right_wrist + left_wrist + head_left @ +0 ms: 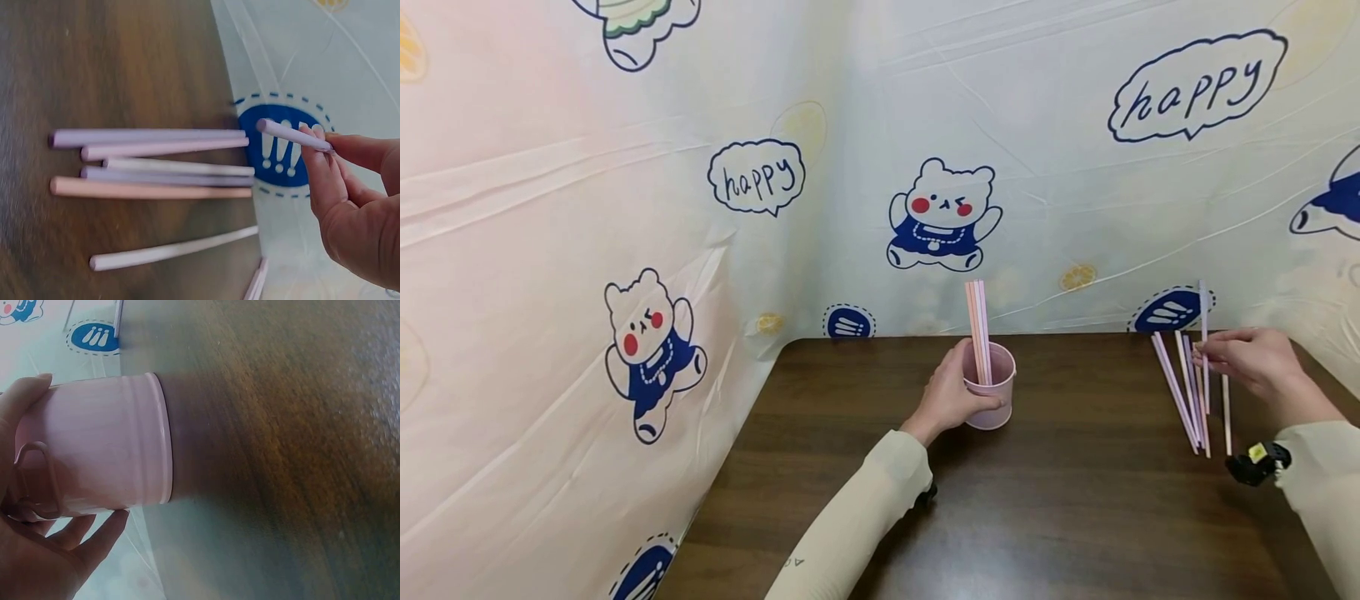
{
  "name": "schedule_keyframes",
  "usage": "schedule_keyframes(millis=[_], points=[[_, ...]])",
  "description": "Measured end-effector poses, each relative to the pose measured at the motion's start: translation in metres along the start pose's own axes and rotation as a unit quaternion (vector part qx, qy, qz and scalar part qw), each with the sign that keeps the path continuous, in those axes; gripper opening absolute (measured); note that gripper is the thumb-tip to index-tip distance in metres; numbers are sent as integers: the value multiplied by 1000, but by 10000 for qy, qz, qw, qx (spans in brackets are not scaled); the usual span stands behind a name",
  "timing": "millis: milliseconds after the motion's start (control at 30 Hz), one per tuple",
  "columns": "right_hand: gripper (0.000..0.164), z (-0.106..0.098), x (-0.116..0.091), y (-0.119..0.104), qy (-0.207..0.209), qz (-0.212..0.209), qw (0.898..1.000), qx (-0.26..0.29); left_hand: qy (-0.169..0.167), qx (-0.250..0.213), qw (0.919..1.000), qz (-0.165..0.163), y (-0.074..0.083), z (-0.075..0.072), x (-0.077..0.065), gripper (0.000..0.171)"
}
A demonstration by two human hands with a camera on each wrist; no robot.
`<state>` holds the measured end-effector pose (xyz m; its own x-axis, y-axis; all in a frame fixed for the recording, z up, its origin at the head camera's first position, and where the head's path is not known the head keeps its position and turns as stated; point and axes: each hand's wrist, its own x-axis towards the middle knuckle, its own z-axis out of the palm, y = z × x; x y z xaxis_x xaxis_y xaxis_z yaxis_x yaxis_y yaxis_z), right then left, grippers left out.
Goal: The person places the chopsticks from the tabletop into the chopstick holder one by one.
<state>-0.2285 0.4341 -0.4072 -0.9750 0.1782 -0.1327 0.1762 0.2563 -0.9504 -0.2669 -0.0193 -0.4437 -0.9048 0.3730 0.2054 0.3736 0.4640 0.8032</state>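
A small pink metal bucket (988, 412) stands upright on the table, with several pink and orange straw-like sticks (977, 333) leaning up out of it. My left hand (950, 396) grips the bucket's side. In the left wrist view the thumb and fingers lie on opposite sides of the bucket's wall (100, 437). At the right, my right hand (1258, 362) pinches one light purple stick (290, 133) between thumb and fingertips, raised off the table. Beneath and beside that hand lie several loose sticks (150, 189) in purple, pink, white and orange.
The dark wooden table (1060, 500) meets a hanging cloth (1045, 233) printed with bears along its back and left edges. One white stick (169, 251) lies apart from the other loose ones. Black wrist straps (1258, 462) sit at the sleeves.
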Motion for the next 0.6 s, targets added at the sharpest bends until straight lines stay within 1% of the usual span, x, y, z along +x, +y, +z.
schedule_keyframes(millis=[67,200,267,367,500,600], points=[[10,4,0,-4,86,-94,9999,14,-3,17,10000,-2,0,0,0,98],[26,13,0,-11,174,-308,9993,93,-3,27,10000,-4,0,0,1,97],[29,17,0,-13,131,-418,9990,93,-5,32,10000,-4,0,0,1,96],[27,21,0,-14,67,-515,9985,184,-34,49,10000,18,0,0,1,96],[21,24,0,-14,129,-585,9982,104,-51,82,9999,29,0,1,1,96],[22,26,0,-14,127,-601,9980,166,-38,106,9999,30,0,1,0,96]])
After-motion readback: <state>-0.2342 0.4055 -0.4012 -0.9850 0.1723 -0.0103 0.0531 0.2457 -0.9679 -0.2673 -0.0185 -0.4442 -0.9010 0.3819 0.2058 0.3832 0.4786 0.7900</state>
